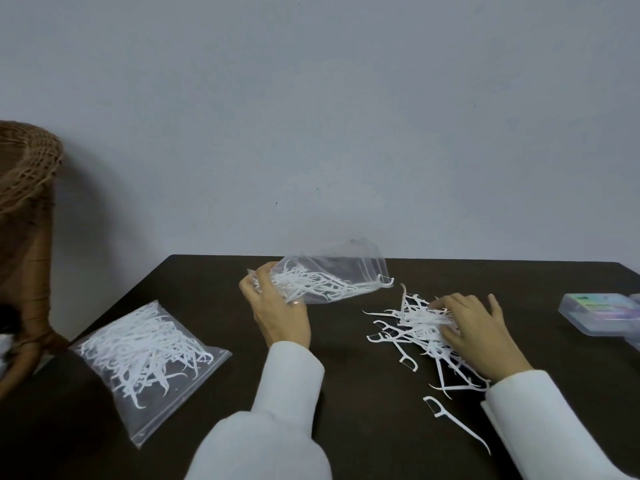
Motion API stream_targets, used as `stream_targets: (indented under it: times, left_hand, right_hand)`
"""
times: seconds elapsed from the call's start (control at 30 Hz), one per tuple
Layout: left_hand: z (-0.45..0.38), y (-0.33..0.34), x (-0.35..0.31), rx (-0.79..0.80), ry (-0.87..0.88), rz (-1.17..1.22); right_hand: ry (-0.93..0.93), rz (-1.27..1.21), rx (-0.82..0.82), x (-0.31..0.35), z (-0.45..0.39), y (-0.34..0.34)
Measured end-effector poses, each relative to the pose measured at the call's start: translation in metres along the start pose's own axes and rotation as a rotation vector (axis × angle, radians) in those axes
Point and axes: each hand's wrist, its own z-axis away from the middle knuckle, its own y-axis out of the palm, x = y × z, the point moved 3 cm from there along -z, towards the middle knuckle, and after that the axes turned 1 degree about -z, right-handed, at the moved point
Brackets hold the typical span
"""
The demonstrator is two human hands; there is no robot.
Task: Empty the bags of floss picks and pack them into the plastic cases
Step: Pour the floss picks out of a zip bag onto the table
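Left hand (277,317) grips tilted bag (332,275); right hand (474,334) lies flat on spilled picks (415,327).
Emptying step, I judge: next I shake out the remainder beside that pile.

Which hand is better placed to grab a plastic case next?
Right hand: it rests on the loose floss picks, nearer the plastic cases; the left hand grips the bag.

Full bag (147,362) lies left of loose picks (415,327); cases (599,315) right.
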Motion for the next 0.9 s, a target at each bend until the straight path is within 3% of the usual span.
stream_targets:
  times: [0.07, 0.23, 0.37, 0.67, 0.9]
  left_hand:
    - [0.001, 0.002, -0.001, 0.021, 0.003, 0.024]
    - [0.008, 0.012, -0.003, 0.106, 0.093, 0.062]
    - [0.016, 0.018, -0.010, 0.182, 0.200, 0.094]
    - [0.033, 0.023, -0.024, 0.369, 0.380, -0.011]
    - [0.037, 0.025, -0.024, 0.380, 0.433, -0.044]
  right_hand:
    - [-0.025, -0.168, -0.037, 0.003, 0.000, -0.002]
    - [-0.133, -0.849, -0.140, 0.018, 0.004, -0.015]
    - [-0.073, -1.129, -0.020, 0.028, 0.005, -0.016]
    - [-0.036, -0.927, 0.352, 0.030, 0.006, 0.002]
    - [-0.054, -0.847, 0.318, 0.025, 0.003, 0.009]
